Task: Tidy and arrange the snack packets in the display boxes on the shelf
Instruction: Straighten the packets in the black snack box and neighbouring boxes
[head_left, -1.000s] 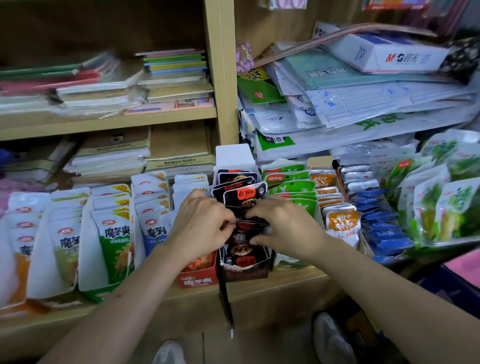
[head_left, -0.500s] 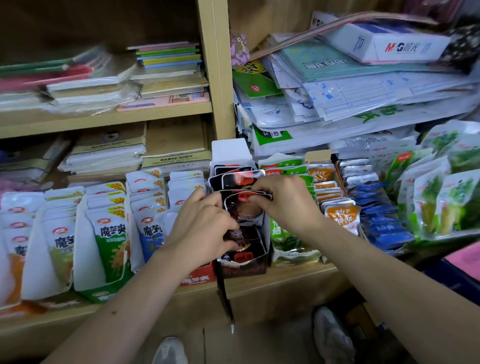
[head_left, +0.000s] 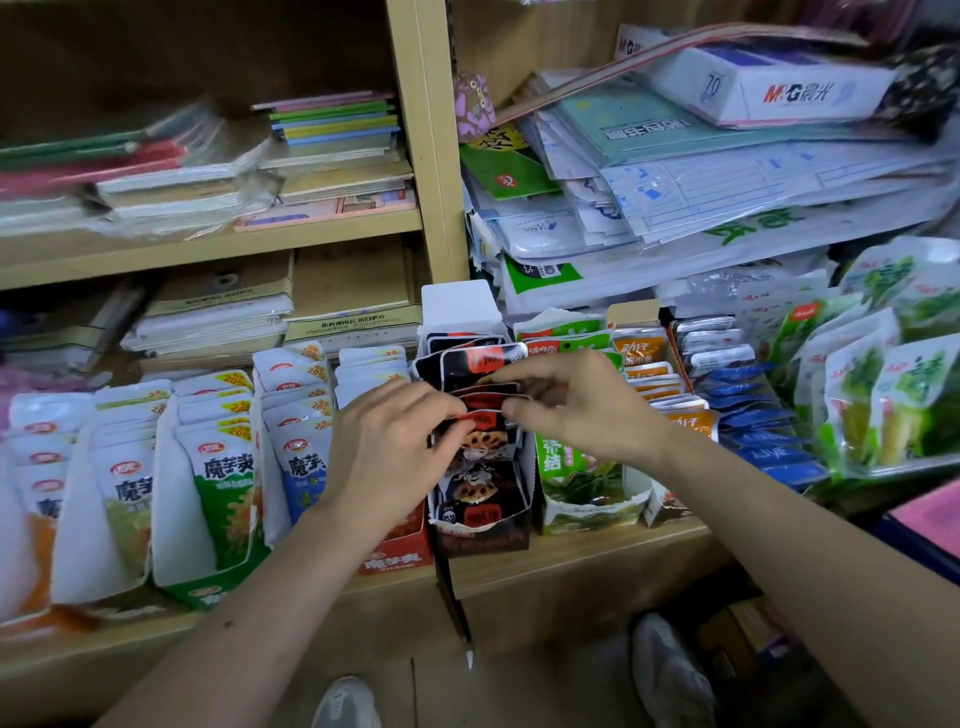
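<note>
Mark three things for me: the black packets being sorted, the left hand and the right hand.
black packets (head_left: 470, 366): head view, on the face of an upper packet in the row.
left hand (head_left: 387, 447): head view, on the back of the hand.
right hand (head_left: 576, 405): head view, on the back of the hand.

Two grips were in there: left grip (head_left: 395, 457), right grip (head_left: 582, 410). One black box (head_left: 483, 535) sat between them, and one red box (head_left: 397, 558) just beside it. The black packets (head_left: 478, 364) overlapped too tightly for a clean count, with at least six tops showing. Down below were two shoes, left shoe (head_left: 345, 704) and right shoe (head_left: 670, 670). Up top was one white carton (head_left: 769, 88). There were two shelves: upper shelf (head_left: 208, 249), lower shelf (head_left: 597, 556).
</note>
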